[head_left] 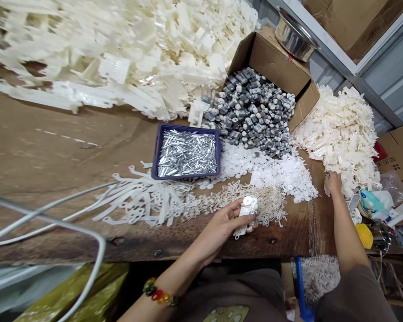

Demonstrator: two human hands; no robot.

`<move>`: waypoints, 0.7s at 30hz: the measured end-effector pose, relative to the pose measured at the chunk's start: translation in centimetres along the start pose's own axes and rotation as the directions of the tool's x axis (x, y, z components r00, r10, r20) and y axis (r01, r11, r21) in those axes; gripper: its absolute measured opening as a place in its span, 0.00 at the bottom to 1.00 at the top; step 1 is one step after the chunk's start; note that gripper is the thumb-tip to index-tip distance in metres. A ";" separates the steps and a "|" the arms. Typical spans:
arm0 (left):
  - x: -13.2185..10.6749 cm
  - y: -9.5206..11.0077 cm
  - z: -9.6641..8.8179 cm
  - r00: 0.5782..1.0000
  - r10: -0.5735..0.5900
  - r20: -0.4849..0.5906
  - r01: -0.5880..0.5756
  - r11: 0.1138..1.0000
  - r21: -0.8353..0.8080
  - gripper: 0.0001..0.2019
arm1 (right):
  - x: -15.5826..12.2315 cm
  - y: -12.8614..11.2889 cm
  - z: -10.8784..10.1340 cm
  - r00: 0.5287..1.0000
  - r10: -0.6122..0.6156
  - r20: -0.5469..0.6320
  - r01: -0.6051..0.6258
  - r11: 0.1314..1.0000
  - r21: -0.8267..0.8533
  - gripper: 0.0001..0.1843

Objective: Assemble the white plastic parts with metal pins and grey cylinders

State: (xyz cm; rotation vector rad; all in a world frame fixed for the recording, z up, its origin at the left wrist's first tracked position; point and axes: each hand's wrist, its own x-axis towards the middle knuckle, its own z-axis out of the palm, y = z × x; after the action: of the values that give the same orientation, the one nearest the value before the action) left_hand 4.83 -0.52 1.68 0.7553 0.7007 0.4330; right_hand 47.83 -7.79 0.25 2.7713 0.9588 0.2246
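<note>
My left hand [223, 223] is closed around a small white plastic assembly [248, 206], thumb across its front. A round white disc shows at its top end, and a flat tab with a hole sticks out below. Under and behind it lie small beige plastic clips [268, 201] in a loose heap. My right hand [333, 183] is at the left edge of a pile of cream plastic pieces [345, 129]. Its fingers are curled together, and what they pinch is too small to make out.
A purple tray [157, 152] holds metal pins. Beyond are white discs [278, 174], grey-and-white parts [255, 112] spilling from a cardboard box [272, 58], and large cream pieces [121, 53]. White strips [147, 197] lie left. A white metal frame [100, 250] crosses the lower left.
</note>
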 end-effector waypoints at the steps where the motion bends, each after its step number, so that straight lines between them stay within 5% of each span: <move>1: 0.0 0.0 0.0 1.000 0.001 0.001 -0.001 1.000 0.007 0.22 | 0.4 -0.2 0.0 0.999 -0.027 0.028 0.028 1.000 -0.013 0.18; 6: -0.5 0.1 0.0 1.000 0.008 -0.025 -0.007 0.999 0.033 0.25 | 1.8 -0.8 0.4 0.986 -0.082 0.146 0.091 0.994 -0.055 0.14; 21: -0.8 0.3 -0.3 0.998 0.018 -0.058 -0.020 0.999 -0.030 0.27 | 0.5 2.2 -1.9 0.983 -0.089 0.164 0.064 0.987 0.147 0.10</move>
State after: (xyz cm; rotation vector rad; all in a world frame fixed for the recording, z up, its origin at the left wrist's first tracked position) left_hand 4.06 -0.64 2.06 0.7235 0.7402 0.4837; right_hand 49.09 -8.89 2.63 2.8157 1.0726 -0.0945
